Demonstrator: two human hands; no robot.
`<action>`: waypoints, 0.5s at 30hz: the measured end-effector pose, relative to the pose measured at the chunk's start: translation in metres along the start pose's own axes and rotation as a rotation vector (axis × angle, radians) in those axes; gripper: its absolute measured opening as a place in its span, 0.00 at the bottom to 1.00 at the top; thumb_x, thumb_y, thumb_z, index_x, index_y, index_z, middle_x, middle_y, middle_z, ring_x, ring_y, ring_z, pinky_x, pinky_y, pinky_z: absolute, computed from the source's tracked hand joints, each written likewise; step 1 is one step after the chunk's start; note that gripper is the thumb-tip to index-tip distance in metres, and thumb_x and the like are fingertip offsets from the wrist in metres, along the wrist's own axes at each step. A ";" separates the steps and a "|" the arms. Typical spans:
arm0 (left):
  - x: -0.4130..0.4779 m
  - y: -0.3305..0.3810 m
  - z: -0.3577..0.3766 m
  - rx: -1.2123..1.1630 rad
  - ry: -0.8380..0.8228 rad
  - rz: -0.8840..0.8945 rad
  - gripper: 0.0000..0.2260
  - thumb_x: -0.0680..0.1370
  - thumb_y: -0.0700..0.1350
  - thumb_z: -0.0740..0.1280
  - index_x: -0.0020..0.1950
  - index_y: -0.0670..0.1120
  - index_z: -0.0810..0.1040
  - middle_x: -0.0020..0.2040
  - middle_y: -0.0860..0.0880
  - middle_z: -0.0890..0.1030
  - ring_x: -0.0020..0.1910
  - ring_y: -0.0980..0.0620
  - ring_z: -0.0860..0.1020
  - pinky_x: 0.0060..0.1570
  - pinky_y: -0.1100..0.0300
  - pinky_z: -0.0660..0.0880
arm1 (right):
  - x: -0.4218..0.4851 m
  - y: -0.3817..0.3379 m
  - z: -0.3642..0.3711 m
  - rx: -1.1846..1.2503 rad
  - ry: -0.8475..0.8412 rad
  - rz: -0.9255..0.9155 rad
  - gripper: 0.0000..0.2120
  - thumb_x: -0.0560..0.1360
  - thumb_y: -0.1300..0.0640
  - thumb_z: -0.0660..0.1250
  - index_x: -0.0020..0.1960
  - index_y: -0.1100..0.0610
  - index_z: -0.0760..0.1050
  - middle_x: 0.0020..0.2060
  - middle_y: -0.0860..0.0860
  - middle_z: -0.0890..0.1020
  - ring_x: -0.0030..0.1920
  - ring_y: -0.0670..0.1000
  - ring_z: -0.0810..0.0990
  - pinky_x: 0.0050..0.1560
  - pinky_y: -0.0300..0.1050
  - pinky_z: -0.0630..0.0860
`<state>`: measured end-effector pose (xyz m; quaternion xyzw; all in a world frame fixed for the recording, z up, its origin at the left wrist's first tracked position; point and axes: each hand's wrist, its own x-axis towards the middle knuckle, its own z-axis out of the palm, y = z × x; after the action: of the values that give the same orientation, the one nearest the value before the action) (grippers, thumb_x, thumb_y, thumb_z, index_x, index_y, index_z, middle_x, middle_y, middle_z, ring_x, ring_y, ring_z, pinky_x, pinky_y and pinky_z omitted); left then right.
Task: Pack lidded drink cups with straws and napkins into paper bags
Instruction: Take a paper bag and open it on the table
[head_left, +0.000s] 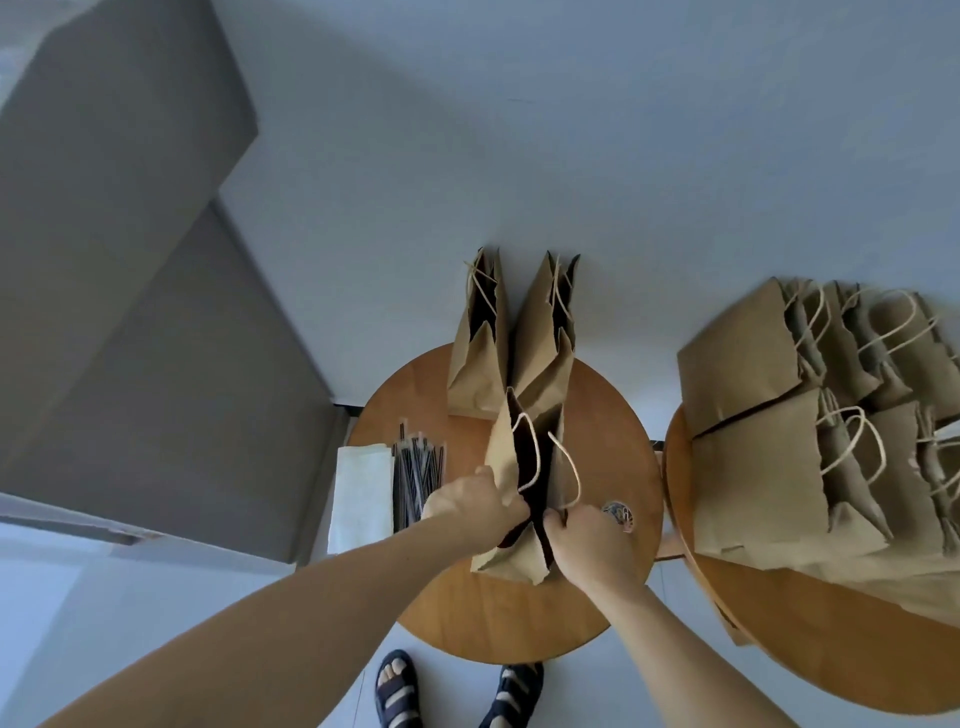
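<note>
The inside of the front bag (501, 467) is plain dark, so its contents can't be made out. The fingertips of the left hand (470, 506) vanish over its rim. Those of the right hand (587, 535) curl out of sight at the mouth's near end. Just beside that hand, near the right edge of the table (519, 613), a small round thing (619, 511) is half covered and too blurry to name. The straws (415, 467) end behind the left hand. The second table (779, 649) and its stacked bags (753, 467) run off the right side.

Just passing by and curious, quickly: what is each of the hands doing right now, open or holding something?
Left hand: closed, pinching the left rim of the standing paper bag.
Right hand: closed, pinching the right rim of the same paper bag.
</note>
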<state>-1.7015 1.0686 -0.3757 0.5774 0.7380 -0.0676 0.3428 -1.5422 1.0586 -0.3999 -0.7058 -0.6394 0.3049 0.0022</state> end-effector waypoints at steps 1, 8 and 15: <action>0.002 0.007 0.000 -0.006 0.024 -0.015 0.21 0.77 0.59 0.59 0.64 0.46 0.68 0.48 0.48 0.79 0.46 0.47 0.80 0.49 0.51 0.80 | 0.003 0.001 -0.003 0.022 -0.016 0.026 0.17 0.80 0.49 0.59 0.33 0.53 0.69 0.28 0.47 0.75 0.29 0.44 0.74 0.26 0.37 0.62; 0.022 0.022 -0.006 -0.039 0.142 -0.101 0.15 0.78 0.56 0.59 0.59 0.49 0.70 0.46 0.50 0.79 0.44 0.48 0.80 0.49 0.52 0.80 | 0.016 0.015 -0.018 0.061 -0.015 0.012 0.04 0.79 0.55 0.64 0.52 0.53 0.71 0.42 0.48 0.79 0.39 0.48 0.76 0.32 0.33 0.66; 0.021 0.024 0.019 0.110 0.290 0.020 0.26 0.77 0.64 0.52 0.68 0.50 0.57 0.42 0.50 0.79 0.38 0.48 0.80 0.43 0.53 0.80 | 0.017 0.021 -0.005 0.079 -0.057 -0.027 0.10 0.81 0.51 0.59 0.43 0.53 0.71 0.33 0.47 0.77 0.33 0.45 0.75 0.28 0.36 0.63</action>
<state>-1.6739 1.0839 -0.3958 0.6063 0.7692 -0.0203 0.2009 -1.5212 1.0725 -0.4111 -0.6876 -0.6361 0.3497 0.0158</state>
